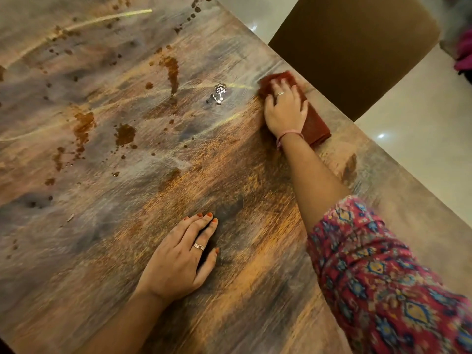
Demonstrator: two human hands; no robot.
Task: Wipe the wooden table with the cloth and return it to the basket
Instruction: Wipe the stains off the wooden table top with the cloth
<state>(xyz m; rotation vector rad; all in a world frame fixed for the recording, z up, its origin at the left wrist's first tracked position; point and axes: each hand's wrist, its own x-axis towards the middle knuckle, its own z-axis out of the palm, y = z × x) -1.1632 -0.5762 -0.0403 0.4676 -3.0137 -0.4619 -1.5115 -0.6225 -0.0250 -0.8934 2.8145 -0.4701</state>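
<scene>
**Wiping near far table edge**

Pressing cloth (315,125) flat w/ right hand (284,108), fingers spread straight over its upper half, not curled round it. Dark red, folded into a long strip, lying on table (242,190) close to far-right edge, just beside chair (352,54). Lower end of strip sticks out past wrist; upper end blurred. Ring on one finger, pink thread band at wrist (288,135). Patterned red sleeve (378,272) rolled to about elbow.

Resting left hand (180,259) palm down on bare wood nearer the body, fingers straight and relaxed, holding nothing. Ring on it too, nails painted orange-red.

Showing brown spill blots (125,134) and drips scattered across left and top of table, well apart from cloth. Biggest streak (172,72) up centre. Small shiny glint (219,93) between streak and cloth; can't tell what it is. Faint pale arcs across surface.

Pale glossy floor (421,129) beyond table edge, right side. Pink stuff (464,54) at far right edge, too blurred to ID.
</scene>
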